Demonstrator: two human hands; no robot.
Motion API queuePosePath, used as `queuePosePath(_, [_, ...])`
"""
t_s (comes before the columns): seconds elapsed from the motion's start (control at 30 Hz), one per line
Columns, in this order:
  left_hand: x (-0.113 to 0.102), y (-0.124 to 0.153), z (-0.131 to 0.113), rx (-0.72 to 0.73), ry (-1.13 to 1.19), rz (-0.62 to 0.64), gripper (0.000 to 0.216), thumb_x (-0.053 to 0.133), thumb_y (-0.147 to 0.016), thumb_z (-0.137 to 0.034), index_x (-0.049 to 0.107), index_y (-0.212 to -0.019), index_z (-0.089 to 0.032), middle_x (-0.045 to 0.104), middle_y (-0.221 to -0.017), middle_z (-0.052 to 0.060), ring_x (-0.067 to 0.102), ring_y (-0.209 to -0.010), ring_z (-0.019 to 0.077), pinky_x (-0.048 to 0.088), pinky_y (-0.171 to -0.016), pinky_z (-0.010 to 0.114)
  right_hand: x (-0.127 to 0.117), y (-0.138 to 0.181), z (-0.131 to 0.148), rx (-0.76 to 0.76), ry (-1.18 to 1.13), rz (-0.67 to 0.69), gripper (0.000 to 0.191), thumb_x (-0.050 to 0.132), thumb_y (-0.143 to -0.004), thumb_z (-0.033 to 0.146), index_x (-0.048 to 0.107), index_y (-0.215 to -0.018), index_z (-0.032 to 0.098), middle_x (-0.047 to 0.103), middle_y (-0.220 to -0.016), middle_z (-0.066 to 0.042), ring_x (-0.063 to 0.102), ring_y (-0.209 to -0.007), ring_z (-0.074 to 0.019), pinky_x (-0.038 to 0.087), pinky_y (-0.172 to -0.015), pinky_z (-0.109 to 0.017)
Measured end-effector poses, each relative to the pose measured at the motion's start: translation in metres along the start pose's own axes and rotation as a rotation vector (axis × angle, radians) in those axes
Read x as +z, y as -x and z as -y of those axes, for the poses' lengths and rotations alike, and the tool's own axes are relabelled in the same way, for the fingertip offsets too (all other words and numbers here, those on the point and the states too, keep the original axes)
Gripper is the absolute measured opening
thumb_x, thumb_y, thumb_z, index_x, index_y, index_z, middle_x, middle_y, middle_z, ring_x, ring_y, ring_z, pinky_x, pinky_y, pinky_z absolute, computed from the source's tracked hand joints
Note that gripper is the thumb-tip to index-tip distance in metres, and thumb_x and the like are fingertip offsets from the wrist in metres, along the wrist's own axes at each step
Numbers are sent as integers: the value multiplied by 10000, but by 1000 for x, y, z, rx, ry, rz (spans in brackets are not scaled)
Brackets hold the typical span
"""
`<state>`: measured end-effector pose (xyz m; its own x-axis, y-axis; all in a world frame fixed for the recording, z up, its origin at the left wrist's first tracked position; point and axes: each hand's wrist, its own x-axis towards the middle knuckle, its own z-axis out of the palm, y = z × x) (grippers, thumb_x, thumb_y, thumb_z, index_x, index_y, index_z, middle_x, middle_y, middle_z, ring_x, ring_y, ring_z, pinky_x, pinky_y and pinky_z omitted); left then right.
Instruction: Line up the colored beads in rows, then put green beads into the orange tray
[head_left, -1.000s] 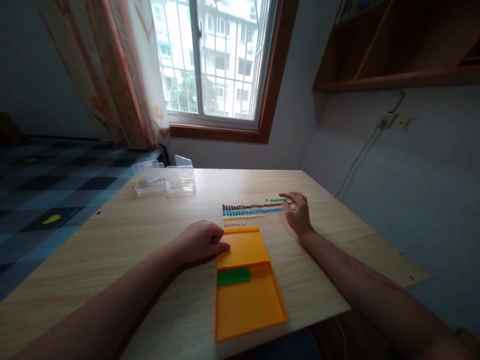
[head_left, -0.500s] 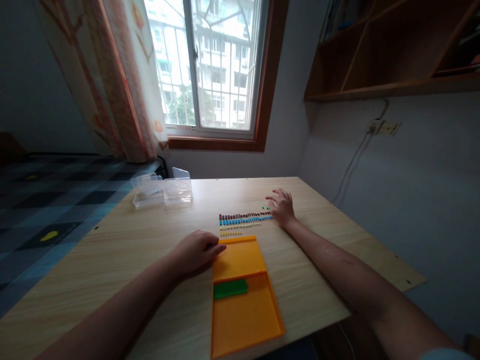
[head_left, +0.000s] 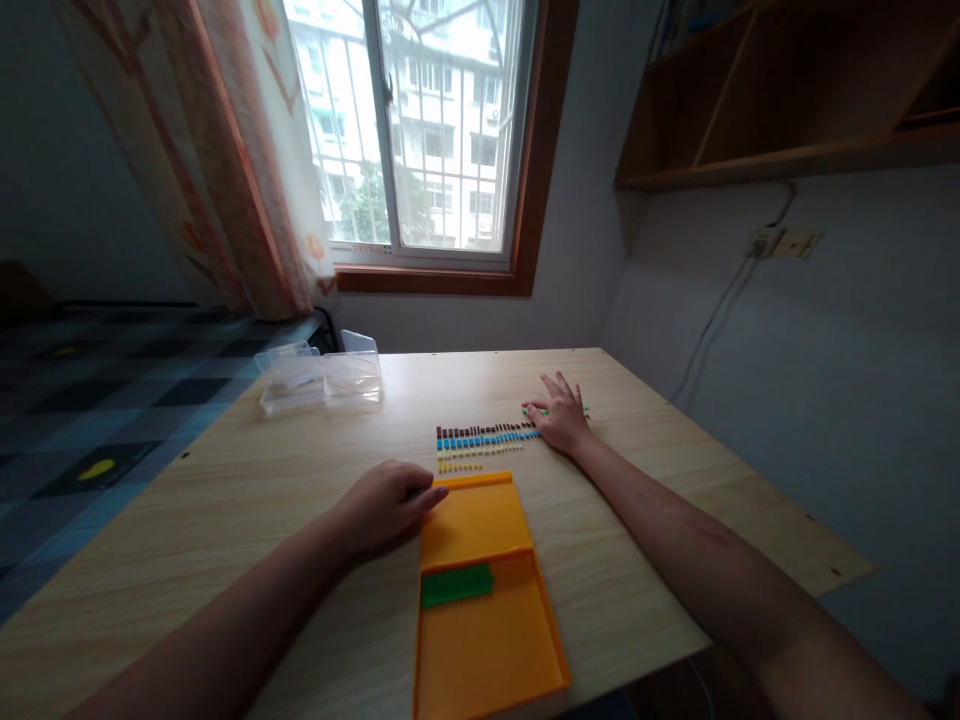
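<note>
An orange tray (head_left: pixel 480 610) lies on the wooden table (head_left: pixel 247 500) near its front edge, with a green flat piece (head_left: pixel 456 586) inside its lower compartment. My left hand (head_left: pixel 386 503) rests curled against the tray's upper left corner. Beyond the tray run rows of small pieces (head_left: pixel 484 438): brown, blue and yellow. My right hand (head_left: pixel 561 417) lies flat with its fingers spread at the right end of these rows, over several small green pieces (head_left: pixel 531 411).
Clear plastic boxes (head_left: pixel 319 378) stand at the table's far left. A window and a curtain are behind. Wooden shelves (head_left: pixel 787 90) hang on the right wall above a socket and cable (head_left: pixel 765 245).
My right hand has slid left along the row of green pieces and flattened with its fingers spread. The view has shifted a little. My left hand has stayed at the tray.
</note>
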<state>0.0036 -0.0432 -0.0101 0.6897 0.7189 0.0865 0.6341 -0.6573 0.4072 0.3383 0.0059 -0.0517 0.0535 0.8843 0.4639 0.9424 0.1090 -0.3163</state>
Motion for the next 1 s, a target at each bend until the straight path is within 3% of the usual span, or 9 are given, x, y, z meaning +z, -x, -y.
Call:
queuePosePath(0.2, [-2, 0, -2, 3, -9, 11, 460, 443, -920, -485, 403, -573, -185, 456, -566, -15, 394, -549, 121, 246, -557, 269, -5, 3, 4, -33, -14, 12, 293, 524, -957, 340, 805, -1014, 277, 412, -1582, -45, 208, -1514, -310, 52, -1211, -606])
queuePosePath(0.43, [-2, 0, -2, -6, -13, 14, 456, 443, -916, -483, 409, -573, -184, 459, -567, -15, 402, -553, 121, 248, -561, 268, -10, 7, 6, -108, -74, 94, 345, 451, -998, 364, 786, -934, 312, 738, -1192, 6, 415, -1387, -286, 23, -1177, -671])
queuePosePath(1.0, [-1, 1, 0, -2, -3, 1, 463, 457, -918, -485, 402, -569, -187, 445, -557, -19, 395, -551, 123, 247, -558, 274, -8, 7, 6, -105, -81, 131, 394, 424, -1010, 340, 780, -854, 278, 771, -1108, -9, 521, -1277, -258, 89, -1179, -603])
